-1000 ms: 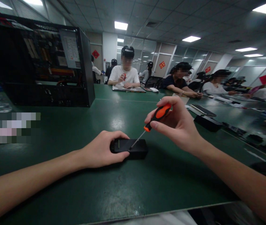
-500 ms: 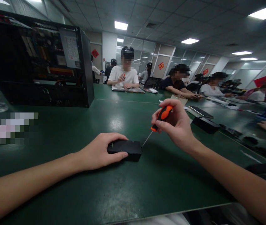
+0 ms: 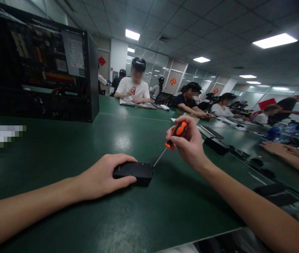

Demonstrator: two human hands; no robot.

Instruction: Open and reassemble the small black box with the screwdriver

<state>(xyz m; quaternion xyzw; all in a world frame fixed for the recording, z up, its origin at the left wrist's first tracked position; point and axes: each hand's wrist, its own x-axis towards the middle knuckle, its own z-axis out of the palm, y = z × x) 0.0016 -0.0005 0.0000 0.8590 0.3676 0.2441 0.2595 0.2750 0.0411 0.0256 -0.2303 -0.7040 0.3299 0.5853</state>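
A small black rectangular box (image 3: 138, 171) lies on the green table (image 3: 128, 218). Wrapped round its left end is my left hand (image 3: 112, 175), thumb along the near side and fingers over the far side. My right hand (image 3: 187, 142) is closed on the orange and black handle of a screwdriver (image 3: 179, 129). The screwdriver slants down to the left, its thin metal shaft meeting the box's right end near the upper corner. What the tip touches there is too small to make out.
An open computer case (image 3: 57, 70) stands at the back left. To the right are another black box (image 3: 216, 145), a dark flat device (image 3: 212, 132) and cables (image 3: 257, 163). Several people sit beyond the table; a co-worker's hands (image 3: 275, 149) rest at the right.
The whole view has shifted, so things appear slightly further left. My left hand still holds the box, and the screwdriver stays at its right end.
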